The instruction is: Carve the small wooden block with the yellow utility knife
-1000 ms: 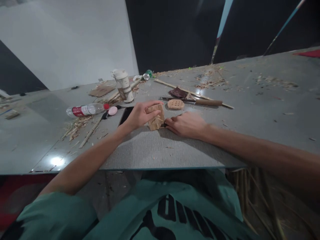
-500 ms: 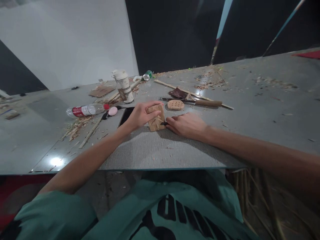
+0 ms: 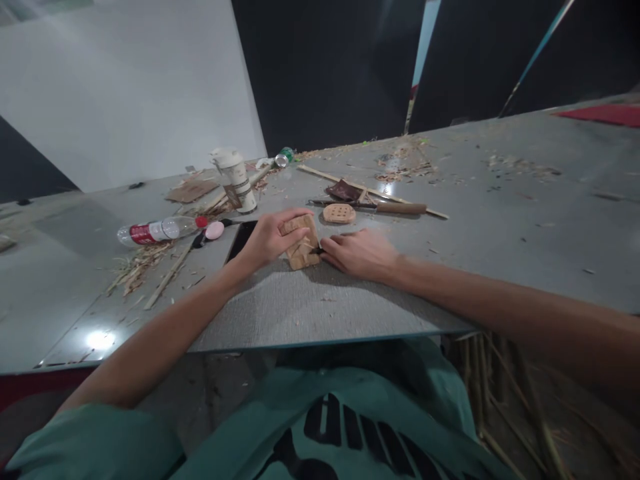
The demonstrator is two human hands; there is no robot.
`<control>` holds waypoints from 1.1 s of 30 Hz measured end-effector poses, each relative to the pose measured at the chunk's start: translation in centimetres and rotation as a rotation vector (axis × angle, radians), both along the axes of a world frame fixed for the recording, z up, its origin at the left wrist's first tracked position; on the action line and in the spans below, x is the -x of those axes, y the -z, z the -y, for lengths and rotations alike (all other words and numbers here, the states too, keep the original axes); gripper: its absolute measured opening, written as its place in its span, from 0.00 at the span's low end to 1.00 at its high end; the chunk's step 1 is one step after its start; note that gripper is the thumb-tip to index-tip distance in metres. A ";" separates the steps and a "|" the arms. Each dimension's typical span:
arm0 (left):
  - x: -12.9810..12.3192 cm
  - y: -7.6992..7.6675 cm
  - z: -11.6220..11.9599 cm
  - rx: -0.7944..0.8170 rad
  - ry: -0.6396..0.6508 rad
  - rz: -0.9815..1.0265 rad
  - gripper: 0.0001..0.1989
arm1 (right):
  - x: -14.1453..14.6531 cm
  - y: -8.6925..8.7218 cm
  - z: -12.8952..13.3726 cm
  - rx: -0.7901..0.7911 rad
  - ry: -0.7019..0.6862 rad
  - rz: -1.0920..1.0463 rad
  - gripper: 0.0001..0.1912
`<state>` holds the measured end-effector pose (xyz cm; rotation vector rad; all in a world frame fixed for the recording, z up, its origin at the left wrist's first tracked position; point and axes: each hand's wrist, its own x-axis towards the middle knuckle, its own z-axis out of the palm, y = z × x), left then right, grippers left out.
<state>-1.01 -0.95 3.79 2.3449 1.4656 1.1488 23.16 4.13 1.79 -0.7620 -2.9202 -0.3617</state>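
Observation:
My left hand (image 3: pixel 273 237) is closed around the upper left side of a small wooden block (image 3: pixel 303 253), its thumb lying across the face. Narrow strips and cut marks show on that face. My right hand (image 3: pixel 360 253) is closed on a thin dark tool (image 3: pixel 317 251), whose tip points left onto the block's right side; most of the tool is hidden in the fingers, so its kind is unclear. Just beyond the hands lies a pale wooden disc with holes (image 3: pixel 339 213). A dark phone-like slab (image 3: pixel 240 240) sits partly under my left forearm.
A long knife with a wooden handle (image 3: pixel 400 209) lies behind the disc. To the left are a plastic bottle (image 3: pixel 160 231) on its side, a pink round object (image 3: pixel 215 231) and wood shavings (image 3: pixel 145 263). A white cup (image 3: pixel 235 177) and a green can (image 3: pixel 284 157) are farther back.
The view has shifted slightly, so everything appears a little farther left. Both hands keep their hold, and the dark tool's tip stays at the block.

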 end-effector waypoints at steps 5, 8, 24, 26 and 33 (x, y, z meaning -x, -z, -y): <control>-0.1 0.0 0.1 0.012 0.020 0.003 0.14 | -0.1 -0.1 -0.1 0.007 -0.020 0.022 0.26; 0.0 -0.1 0.1 0.026 0.028 -0.001 0.14 | -0.1 -0.1 -0.4 0.010 -0.051 0.042 0.26; 0.5 0.5 -0.3 -0.006 -0.001 -0.015 0.15 | -0.1 0.3 -0.4 0.018 -0.035 0.030 0.24; 0.5 0.4 -0.3 0.004 0.003 -0.012 0.15 | -0.1 0.2 -0.5 0.026 -0.053 0.046 0.24; 0.5 0.4 -0.1 -0.065 -0.038 -0.025 0.15 | -0.3 0.2 -0.3 0.009 -0.026 0.019 0.25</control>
